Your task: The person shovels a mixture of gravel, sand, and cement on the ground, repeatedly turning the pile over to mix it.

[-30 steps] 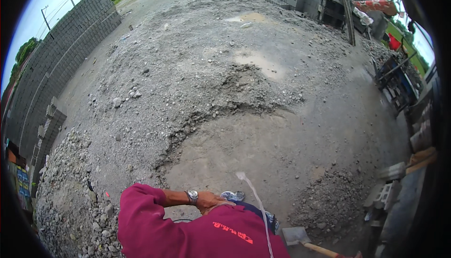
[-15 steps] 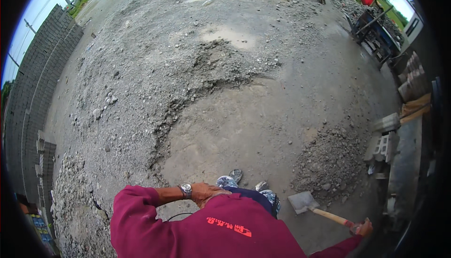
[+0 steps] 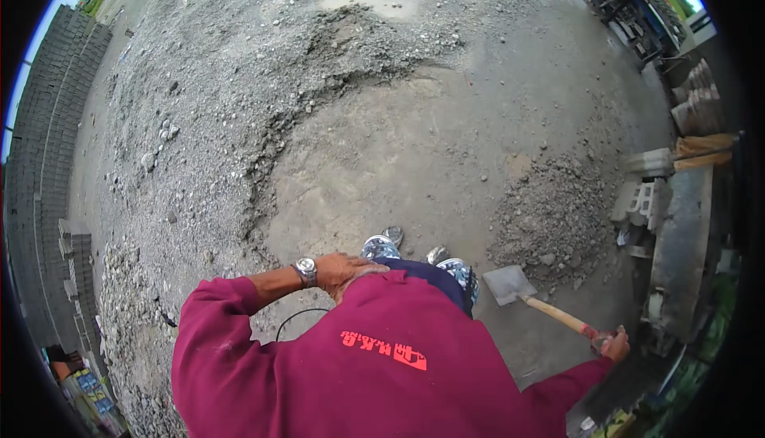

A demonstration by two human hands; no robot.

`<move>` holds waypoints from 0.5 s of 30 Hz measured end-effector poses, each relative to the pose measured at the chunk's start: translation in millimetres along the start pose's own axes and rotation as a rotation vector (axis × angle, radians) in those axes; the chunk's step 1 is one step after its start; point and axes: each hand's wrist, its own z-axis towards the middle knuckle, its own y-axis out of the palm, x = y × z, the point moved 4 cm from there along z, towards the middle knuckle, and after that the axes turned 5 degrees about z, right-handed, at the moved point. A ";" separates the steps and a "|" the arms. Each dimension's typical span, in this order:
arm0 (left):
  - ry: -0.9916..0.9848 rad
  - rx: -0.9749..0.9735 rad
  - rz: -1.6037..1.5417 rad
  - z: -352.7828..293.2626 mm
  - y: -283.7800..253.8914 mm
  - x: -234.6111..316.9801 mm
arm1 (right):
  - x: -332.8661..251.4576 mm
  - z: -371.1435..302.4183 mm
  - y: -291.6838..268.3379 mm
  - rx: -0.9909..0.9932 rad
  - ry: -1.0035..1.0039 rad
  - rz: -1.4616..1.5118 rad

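My right hand (image 3: 613,344) is closed around the red grip end of a shovel (image 3: 558,312). Its pale wooden handle slants away to the left, and the flat grey blade (image 3: 508,284) is down at the ground beside my right foot, near a small gravel pile (image 3: 550,219). My left hand (image 3: 343,272), with a silver watch on the wrist, lies against the front of my maroon sweatshirt at the waist. It holds nothing visible; part of its fingers is hidden by the cloth.
Loose gravel (image 3: 199,135) spreads across the left, ending in a ragged edge around scraped ground (image 3: 382,151). Stacked grey blocks (image 3: 60,127) line the far left. Hollow blocks (image 3: 641,199), a grey board (image 3: 681,255) and sacks (image 3: 697,103) stand along the right. A dark cable (image 3: 291,318) shows by my left arm.
The view has tilted down, so the ground sits higher in the picture and more of my sweatshirt shows. Both hands keep their places, the right still on the shovel.
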 end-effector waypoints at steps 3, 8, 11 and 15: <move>-0.002 0.041 0.017 0.4 2.1 4.1 | -14.0 -7.1 16.0 0.041 -0.006 -0.029; -0.041 0.132 0.047 13.1 14.5 10.4 | -10.9 47.3 -0.6 0.061 0.015 0.065; -0.070 0.207 0.048 19.8 20.2 19.2 | -14.3 76.4 -2.8 0.018 0.039 0.107; -0.122 0.235 0.098 35.3 27.1 40.0 | -22.9 102.5 -1.5 -0.018 0.028 0.061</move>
